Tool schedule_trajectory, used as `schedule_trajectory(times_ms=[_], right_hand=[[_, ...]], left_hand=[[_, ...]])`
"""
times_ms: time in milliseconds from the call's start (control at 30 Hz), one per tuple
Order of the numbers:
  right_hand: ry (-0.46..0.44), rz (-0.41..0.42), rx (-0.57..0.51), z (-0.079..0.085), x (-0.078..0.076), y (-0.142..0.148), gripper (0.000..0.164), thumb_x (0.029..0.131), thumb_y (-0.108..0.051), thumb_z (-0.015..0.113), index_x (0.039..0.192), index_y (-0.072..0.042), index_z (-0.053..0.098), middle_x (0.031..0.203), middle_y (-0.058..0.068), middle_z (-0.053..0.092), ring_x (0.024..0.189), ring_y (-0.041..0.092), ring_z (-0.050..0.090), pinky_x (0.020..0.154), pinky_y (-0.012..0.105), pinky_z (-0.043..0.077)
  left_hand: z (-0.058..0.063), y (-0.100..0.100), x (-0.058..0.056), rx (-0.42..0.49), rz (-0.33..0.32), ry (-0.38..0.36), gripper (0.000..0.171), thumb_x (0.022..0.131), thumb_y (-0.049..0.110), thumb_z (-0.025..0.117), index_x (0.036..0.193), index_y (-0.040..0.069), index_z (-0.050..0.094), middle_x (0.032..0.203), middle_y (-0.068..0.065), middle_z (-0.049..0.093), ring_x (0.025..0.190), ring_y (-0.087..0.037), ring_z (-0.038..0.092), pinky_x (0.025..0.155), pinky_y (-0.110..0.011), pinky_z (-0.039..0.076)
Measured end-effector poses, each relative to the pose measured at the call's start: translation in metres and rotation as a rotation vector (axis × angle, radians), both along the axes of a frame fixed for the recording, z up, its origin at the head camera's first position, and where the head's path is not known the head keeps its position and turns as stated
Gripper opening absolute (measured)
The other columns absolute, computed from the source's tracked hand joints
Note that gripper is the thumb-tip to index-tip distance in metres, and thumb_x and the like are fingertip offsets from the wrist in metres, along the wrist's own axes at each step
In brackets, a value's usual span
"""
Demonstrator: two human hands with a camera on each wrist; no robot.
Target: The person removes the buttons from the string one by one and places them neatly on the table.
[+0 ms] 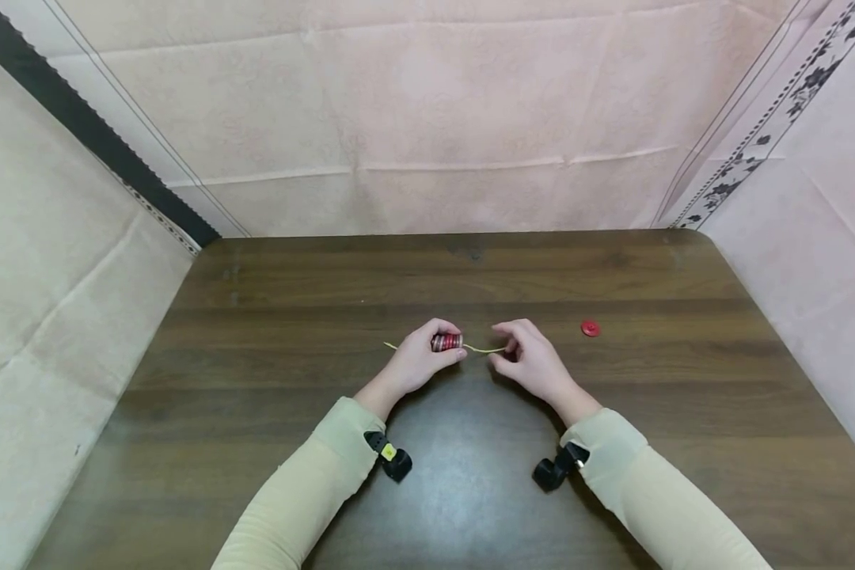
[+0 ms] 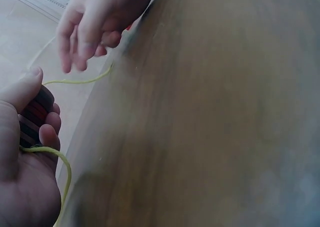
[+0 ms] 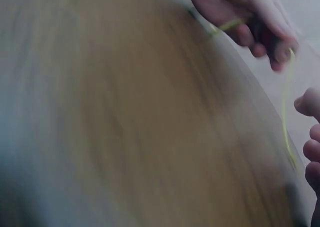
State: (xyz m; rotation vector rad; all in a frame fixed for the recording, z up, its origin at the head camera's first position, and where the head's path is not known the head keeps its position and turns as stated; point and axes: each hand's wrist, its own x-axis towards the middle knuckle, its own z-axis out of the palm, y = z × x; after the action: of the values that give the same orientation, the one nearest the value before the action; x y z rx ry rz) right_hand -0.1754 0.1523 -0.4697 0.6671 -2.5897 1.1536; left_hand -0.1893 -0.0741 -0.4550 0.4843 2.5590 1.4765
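Note:
My left hand (image 1: 415,358) grips a short stack of red and dark buttons (image 1: 446,342) between thumb and fingers. A yellow-green cord (image 1: 483,350) passes through the stack and sticks out at both ends. The left wrist view shows one end of the cord (image 2: 66,174) looping below the palm. My right hand (image 1: 532,360) hovers to the right of the stack, fingers loosely bent, near the cord's other end. In the right wrist view that cord (image 3: 285,107) hangs free beside the fingers (image 3: 312,149), apart from them. A single red button (image 1: 590,328) lies beyond the right hand.
Both hands are over a brown wooden table (image 1: 313,277) with rounded far corners. Pale cloth (image 1: 427,119) hangs behind it and at both sides. A small black camera (image 1: 397,465) is strapped to each wrist.

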Motion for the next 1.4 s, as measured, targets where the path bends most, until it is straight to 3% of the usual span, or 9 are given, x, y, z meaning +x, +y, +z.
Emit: schedule_trajectory(times_ms=[233, 433, 1100, 1400], right_hand=[[0.011, 0.084, -0.019, 0.002, 0.002, -0.023, 0.044, 0.077, -0.010, 0.076, 0.117, -0.003, 0.058, 0.105, 0.008, 0.057, 0.078, 0.014, 0.055, 0.063, 0.028, 0.048], [0.040, 0.108, -0.030, 0.002, 0.002, -0.030, 0.042, 0.076, -0.011, 0.076, 0.114, -0.006, 0.059, 0.106, 0.007, 0.059, 0.078, 0.013, 0.058, 0.065, 0.027, 0.048], [-0.005, 0.072, -0.044, 0.006, 0.006, -0.038, 0.037, 0.077, -0.005, 0.075, 0.111, -0.007, 0.062, 0.103, 0.006, 0.061, 0.075, 0.013, 0.058, 0.065, 0.028, 0.048], [-0.013, 0.032, -0.029, 0.007, 0.006, -0.036, 0.034, 0.078, -0.006, 0.072, 0.110, -0.008, 0.061, 0.079, 0.000, 0.063, 0.070, 0.012, 0.058, 0.062, 0.028, 0.047]], left_hand=[[0.000, 0.001, 0.002, 0.002, -0.007, -0.002, 0.031, 0.083, 0.029, 0.073, 0.108, 0.016, 0.059, 0.097, 0.000, 0.061, 0.088, -0.014, 0.055, 0.078, -0.033, 0.044], [0.001, 0.002, 0.001, 0.017, -0.024, -0.001, 0.032, 0.082, 0.029, 0.073, 0.108, 0.015, 0.059, 0.098, 0.000, 0.061, 0.088, -0.015, 0.055, 0.079, -0.033, 0.044], [-0.002, 0.001, 0.000, 0.059, -0.046, -0.010, 0.038, 0.082, 0.026, 0.073, 0.114, 0.012, 0.057, 0.106, -0.001, 0.062, 0.094, -0.015, 0.056, 0.084, -0.034, 0.044], [0.000, 0.001, 0.001, 0.039, -0.031, -0.013, 0.032, 0.083, 0.027, 0.073, 0.108, 0.014, 0.059, 0.101, -0.001, 0.062, 0.090, -0.015, 0.055, 0.080, -0.033, 0.044]])
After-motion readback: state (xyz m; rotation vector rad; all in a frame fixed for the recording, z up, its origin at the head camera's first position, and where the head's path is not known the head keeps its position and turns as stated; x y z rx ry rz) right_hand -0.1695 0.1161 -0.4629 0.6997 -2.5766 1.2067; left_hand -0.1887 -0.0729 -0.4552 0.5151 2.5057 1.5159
